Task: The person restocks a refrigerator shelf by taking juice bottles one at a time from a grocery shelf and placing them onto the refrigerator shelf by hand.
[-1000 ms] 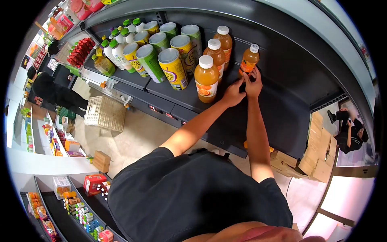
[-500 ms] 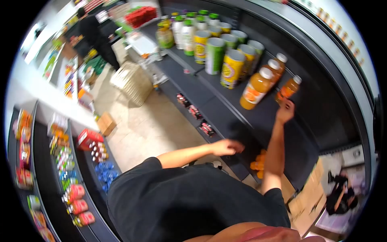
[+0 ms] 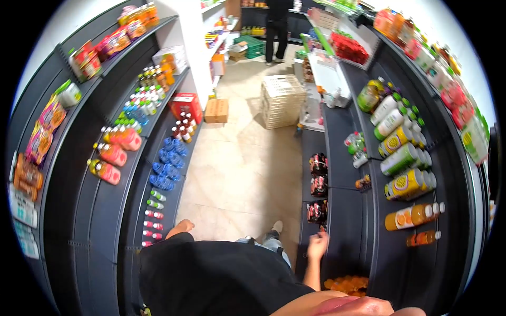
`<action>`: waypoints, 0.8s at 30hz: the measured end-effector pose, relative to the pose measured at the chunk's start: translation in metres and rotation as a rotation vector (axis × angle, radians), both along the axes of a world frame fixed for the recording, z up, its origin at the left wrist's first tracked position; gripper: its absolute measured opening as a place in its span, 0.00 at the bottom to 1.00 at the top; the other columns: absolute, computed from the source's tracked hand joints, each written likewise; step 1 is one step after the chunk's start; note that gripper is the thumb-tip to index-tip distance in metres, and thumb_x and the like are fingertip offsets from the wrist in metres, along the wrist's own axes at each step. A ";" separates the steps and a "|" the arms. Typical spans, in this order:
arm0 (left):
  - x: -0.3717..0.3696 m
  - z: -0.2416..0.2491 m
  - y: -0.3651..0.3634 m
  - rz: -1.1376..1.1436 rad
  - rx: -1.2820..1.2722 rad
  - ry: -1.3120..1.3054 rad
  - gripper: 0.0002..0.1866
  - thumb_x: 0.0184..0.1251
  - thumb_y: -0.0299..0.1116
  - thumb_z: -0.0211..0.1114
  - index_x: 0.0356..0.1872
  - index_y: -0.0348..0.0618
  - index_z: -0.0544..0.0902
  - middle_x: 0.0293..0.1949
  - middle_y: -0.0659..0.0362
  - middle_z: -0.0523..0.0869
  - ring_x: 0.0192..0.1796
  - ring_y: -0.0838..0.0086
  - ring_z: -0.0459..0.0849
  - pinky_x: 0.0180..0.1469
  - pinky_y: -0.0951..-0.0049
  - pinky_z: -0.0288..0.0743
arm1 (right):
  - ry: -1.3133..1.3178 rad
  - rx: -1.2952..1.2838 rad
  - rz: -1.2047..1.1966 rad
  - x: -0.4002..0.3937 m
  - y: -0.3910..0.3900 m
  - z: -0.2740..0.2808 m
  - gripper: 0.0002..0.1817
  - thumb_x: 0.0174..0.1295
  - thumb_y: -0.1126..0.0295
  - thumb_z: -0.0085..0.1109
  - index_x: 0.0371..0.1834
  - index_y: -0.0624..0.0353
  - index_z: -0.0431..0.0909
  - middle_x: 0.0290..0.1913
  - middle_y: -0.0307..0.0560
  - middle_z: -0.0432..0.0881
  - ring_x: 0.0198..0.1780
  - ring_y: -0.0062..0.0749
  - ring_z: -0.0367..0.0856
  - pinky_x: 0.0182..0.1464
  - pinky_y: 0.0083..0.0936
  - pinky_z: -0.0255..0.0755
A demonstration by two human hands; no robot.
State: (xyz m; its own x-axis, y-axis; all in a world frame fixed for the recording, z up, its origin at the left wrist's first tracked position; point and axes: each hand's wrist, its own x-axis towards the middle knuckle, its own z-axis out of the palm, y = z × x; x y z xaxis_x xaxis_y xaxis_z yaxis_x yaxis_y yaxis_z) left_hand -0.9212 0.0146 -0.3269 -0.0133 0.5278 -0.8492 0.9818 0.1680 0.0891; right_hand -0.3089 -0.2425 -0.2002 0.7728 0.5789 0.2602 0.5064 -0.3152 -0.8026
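Orange small bottle (image 3: 420, 238) released on shelf (image 3: 392, 258), right hand (image 3: 318, 244) drawn back, empty, left hand (image 3: 182, 227) swung outward, grip unclear.

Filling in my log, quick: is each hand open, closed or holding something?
Left hand: nothing visible in it; open or closed unclear.
Right hand: nothing visible in it; too small to tell.

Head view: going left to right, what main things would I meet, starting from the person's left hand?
Left hand, cardboard box, basket, right hand, red pile, large orange drink.
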 end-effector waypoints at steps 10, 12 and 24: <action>0.097 -0.059 -0.132 0.537 0.021 -0.616 0.16 0.68 0.46 0.64 0.48 0.48 0.88 0.42 0.58 0.89 0.41 0.67 0.87 0.38 0.60 0.82 | 0.190 -0.979 0.841 -0.028 0.110 -0.150 0.18 0.60 0.57 0.66 0.46 0.56 0.89 0.42 0.48 0.92 0.44 0.33 0.90 0.51 0.31 0.81; 0.099 -0.057 -0.124 0.381 0.118 -0.565 0.18 0.66 0.46 0.65 0.50 0.49 0.88 0.43 0.57 0.90 0.41 0.64 0.88 0.39 0.56 0.82 | 0.122 -1.009 0.588 -0.006 0.125 -0.148 0.16 0.58 0.57 0.68 0.43 0.56 0.90 0.37 0.49 0.91 0.40 0.34 0.90 0.48 0.33 0.83; 0.055 -0.038 0.048 -0.362 0.107 -0.398 0.21 0.68 0.40 0.62 0.57 0.42 0.86 0.46 0.52 0.90 0.45 0.59 0.88 0.49 0.56 0.81 | 0.717 -1.185 0.452 -0.034 0.246 -0.157 0.13 0.64 0.64 0.64 0.49 0.55 0.87 0.37 0.44 0.88 0.32 0.31 0.85 0.28 0.39 0.77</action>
